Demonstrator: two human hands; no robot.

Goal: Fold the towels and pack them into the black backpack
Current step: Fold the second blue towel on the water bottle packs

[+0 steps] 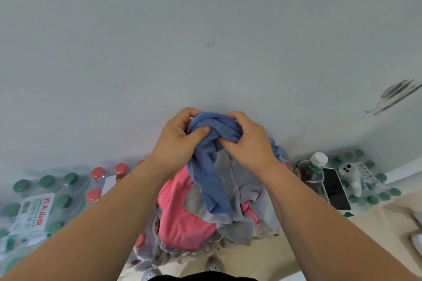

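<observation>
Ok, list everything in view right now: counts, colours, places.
Blue cloth towel: one, blue, bunched at centre, lifted over the pile.
Grey cloth towel: at least one, grey, draped on the pile under the blue one.
Pink cloth towel: one, pink, lower in the pile.
Green-capped plastic water bottles: many, wrapped packs, far left and far right.
Red-capped plastic bottles: several, left of the pile.
Dark drink bottle with white cap: one, right of the pile.
Black-screened phone: one, beside that bottle.
White plastic gadget: one, on the right pack.
Left hand: grips the blue towel.
Right hand: grips the blue towel.
</observation>
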